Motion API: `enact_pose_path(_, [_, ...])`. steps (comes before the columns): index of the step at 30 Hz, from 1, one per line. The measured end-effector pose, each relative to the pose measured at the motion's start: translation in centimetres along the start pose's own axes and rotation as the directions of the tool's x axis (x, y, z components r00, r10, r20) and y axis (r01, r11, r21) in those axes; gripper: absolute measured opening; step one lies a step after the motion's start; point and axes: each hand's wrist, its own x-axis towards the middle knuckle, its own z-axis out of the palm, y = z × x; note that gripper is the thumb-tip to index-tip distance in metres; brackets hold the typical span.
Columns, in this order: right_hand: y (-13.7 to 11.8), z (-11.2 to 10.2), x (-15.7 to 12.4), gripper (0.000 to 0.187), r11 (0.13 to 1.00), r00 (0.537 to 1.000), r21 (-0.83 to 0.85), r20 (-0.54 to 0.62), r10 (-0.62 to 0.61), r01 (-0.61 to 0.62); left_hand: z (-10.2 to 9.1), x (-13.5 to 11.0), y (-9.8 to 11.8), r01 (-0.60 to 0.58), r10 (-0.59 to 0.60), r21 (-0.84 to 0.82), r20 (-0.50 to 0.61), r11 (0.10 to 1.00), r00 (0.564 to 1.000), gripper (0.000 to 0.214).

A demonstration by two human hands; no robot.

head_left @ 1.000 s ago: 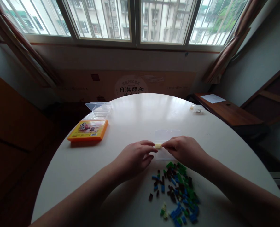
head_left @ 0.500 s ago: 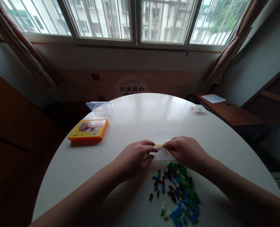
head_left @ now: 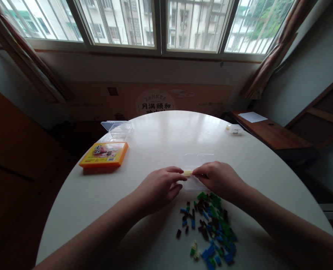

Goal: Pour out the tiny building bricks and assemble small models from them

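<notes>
A small row of pale yellow toy bricks [head_left: 188,173] lies between my two hands, over a clear plastic sheet or open case [head_left: 199,159]. My right hand [head_left: 222,177] is closed in a pinch at the row's right end, its fingertips partly hiding it. At the left end, my left hand [head_left: 160,188] has its fingers apart, with the tips touching or very close to the bricks. Just below the hands, a loose heap of green, brown and blue bricks [head_left: 215,221] spreads toward me. A few pale yellow and green pieces [head_left: 194,251] sit at its lower left.
On the left of the round white table [head_left: 166,131] rests an orange box with a yellow label [head_left: 104,154]. Behind it stands a clear plastic container with a raised lid [head_left: 118,131]. A small clear packet [head_left: 234,129] lies near the far right edge.
</notes>
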Motion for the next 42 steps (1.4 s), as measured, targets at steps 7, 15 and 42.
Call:
enact_pose_path(7, [0.10, 0.11, 0.08, 0.021, 0.999, 1.000, 0.032, -0.010, 0.009, -0.008, 0.16, -0.01, -0.22, -0.022, 0.022, 0.008, -0.005, 1.000, 1.000, 0.030])
enact_pose_path(15, [0.17, 0.20, 0.14, 0.021, 0.999, 1.000, 0.038, -0.010, 0.010, -0.009, -0.05, 0.02, 0.01, -0.012, 0.012, 0.009, 0.001, 1.000, 1.000, 0.031])
enact_pose_path(42, [-0.15, -0.43, -0.19, 0.022, 1.000, 0.999, -0.024, -0.048, -0.015, 0.014, -0.17, 0.03, -0.15, -0.041, 0.041, 0.011, 0.014, 0.999, 0.999, 0.030])
